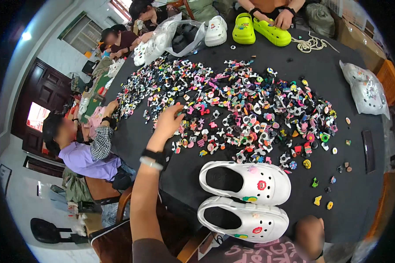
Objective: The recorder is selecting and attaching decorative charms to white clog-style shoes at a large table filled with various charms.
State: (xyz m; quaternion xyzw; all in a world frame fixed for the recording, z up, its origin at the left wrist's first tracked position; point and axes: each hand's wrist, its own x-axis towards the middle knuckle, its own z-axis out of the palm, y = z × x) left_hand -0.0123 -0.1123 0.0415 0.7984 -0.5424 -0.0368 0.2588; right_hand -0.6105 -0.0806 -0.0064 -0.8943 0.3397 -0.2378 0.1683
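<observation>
White clogs [245, 201] near the blurred right hand [309, 234] — grip unclear — left hand [169, 122] loose-fingered over the charm pile [232, 105].

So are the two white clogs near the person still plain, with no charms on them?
No, both white clogs already carry small colourful charms, such as a red one on the upper clog's top.

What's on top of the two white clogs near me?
Near clog: a red charm and a coloured one at its side. Far clog: a red charm, a pale one, a side one. Insides look dark; soles hidden.
</observation>
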